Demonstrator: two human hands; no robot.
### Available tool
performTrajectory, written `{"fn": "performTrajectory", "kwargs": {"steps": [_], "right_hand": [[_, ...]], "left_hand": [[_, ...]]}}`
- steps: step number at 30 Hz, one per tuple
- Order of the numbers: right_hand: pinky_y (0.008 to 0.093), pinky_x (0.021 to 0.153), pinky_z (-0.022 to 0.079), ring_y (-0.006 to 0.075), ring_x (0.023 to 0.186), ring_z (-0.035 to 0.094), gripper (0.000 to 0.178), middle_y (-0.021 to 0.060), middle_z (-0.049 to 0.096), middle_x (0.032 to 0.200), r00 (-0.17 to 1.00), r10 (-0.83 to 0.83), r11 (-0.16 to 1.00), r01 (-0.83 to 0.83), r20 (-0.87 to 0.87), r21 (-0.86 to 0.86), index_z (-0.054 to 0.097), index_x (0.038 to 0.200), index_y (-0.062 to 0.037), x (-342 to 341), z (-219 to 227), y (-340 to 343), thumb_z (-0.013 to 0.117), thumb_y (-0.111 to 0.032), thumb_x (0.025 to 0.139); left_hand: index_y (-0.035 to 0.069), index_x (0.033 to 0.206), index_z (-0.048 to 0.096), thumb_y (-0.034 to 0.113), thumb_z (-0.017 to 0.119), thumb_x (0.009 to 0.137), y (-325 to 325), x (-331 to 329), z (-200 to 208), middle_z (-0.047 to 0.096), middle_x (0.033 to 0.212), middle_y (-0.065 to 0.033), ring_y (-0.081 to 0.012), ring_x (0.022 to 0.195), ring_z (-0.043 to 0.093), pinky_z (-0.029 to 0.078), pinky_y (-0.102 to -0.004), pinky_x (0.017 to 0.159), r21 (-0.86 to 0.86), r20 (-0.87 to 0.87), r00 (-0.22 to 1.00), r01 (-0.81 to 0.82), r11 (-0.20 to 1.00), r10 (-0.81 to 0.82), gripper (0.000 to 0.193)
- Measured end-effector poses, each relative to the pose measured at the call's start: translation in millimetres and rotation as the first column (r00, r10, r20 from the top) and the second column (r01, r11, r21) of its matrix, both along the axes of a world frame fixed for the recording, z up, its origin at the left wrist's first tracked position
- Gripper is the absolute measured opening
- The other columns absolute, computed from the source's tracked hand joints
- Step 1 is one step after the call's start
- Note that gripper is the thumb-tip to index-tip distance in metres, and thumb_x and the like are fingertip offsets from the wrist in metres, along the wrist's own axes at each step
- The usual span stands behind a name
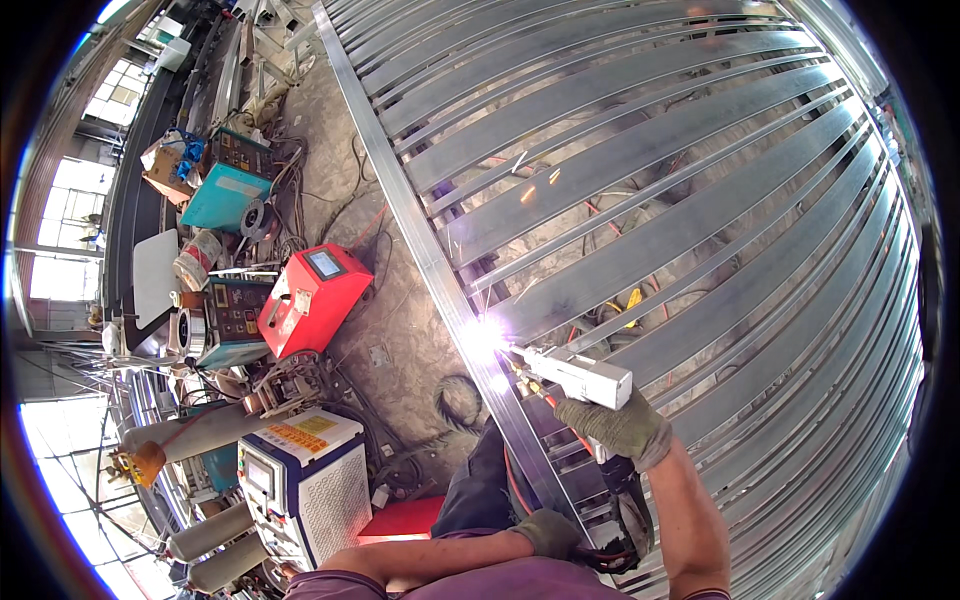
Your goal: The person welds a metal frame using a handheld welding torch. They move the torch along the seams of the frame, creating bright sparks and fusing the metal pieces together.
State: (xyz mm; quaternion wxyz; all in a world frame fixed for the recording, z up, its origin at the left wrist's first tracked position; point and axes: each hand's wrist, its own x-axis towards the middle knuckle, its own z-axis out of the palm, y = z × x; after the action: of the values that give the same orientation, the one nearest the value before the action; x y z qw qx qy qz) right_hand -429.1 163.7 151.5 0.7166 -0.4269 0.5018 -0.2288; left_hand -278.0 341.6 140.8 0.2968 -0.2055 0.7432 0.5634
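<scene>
My right hand [620,430], in a grey-green work glove, is wrapped round the grip of a handheld welding gun [580,375] with a white, boxy body. Its nozzle points left, and a glaring white-violet weld spot [484,341] burns where a flat slat meets the long metal side rail [430,255]. Sparks fly over the slats above it. Low in the view, my left hand [548,534], also gloved, lies by the rail's near end against a dark hose bundle [612,555]. I cannot make out its fingers. Many parallel metal slats [700,225] run rightward from the rail.
Left of the rail stand a red machine with a screen [315,300], a white-and-blue cabinet [305,490], teal power units [225,190] and gas cylinders [190,430]. A coiled cable [458,402] and loose hoses lie on the concrete floor. A yellow object [630,305] shows beneath the slats.
</scene>
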Motion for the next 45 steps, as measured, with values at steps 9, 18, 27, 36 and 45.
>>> {"fn": "performTrajectory", "kwargs": {"steps": [9,18,27,36,45], "right_hand": [[0.0317,0.079,0.059,0.0119,0.095,0.071,0.048,0.0056,0.078,0.112,0.999,-0.021,0.999,0.022,0.038,-0.025,0.07,0.133,-0.0046,-1,-3,4,0.086,-0.021,0.09],[0.0337,0.085,0.059,0.0151,0.1,0.072,0.05,0.0074,0.077,0.116,1.0,0.004,1.0,-0.004,0.016,-0.002,0.068,0.136,-0.0064,-4,1,7,0.084,-0.026,0.093],[0.0327,0.085,0.06,0.0135,0.102,0.071,0.05,0.0076,0.077,0.118,0.999,-0.017,0.999,0.015,0.035,0.036,0.068,0.137,-0.0062,-5,3,11,0.084,-0.021,0.092],[0.0323,0.088,0.06,0.0138,0.107,0.071,0.05,0.0085,0.076,0.121,0.999,-0.008,0.998,0.005,0.044,0.067,0.067,0.137,-0.0044,-7,10,11,0.085,-0.017,0.091],[0.0336,0.096,0.06,0.0171,0.116,0.07,0.064,0.0104,0.072,0.132,0.996,-0.011,0.995,0.002,0.092,0.099,0.059,0.145,-0.0034,-12,-5,20,0.086,-0.013,0.089]], "left_hand": [[0.005,0.101,0.08,0.024,0.064,0.093,5,0,-4,0.079,0.102,-0.0196,-0.0369,0.097,0.078,0.061,-0.0484,0.082,-0.004,-0.016,1.0,-0.011,1.0,0.011,0.026],[0.004,0.103,0.08,0.022,0.063,0.092,10,0,-7,0.079,0.102,-0.0209,-0.0383,0.099,0.077,0.061,-0.0489,0.083,-0.024,-0.012,1.0,-0.003,1.0,0.002,0.027],[0.006,0.105,0.081,0.021,0.063,0.092,5,-2,-5,0.079,0.104,-0.0201,-0.0386,0.1,0.077,0.061,-0.0493,0.083,0.001,0.008,1.0,0.006,1.0,-0.006,0.027],[0.008,0.101,0.081,0.023,0.064,0.09,7,0,-3,0.079,0.1,-0.0186,-0.0371,0.097,0.078,0.061,-0.0483,0.081,-0.034,-0.028,1.0,-0.015,0.999,0.014,0.026],[0.007,0.106,0.076,0.035,0.064,0.09,11,1,-13,0.078,0.1,-0.0172,-0.0368,0.095,0.077,0.06,-0.0492,0.079,-0.028,-0.049,0.998,0.023,0.999,-0.024,0.034]]}}
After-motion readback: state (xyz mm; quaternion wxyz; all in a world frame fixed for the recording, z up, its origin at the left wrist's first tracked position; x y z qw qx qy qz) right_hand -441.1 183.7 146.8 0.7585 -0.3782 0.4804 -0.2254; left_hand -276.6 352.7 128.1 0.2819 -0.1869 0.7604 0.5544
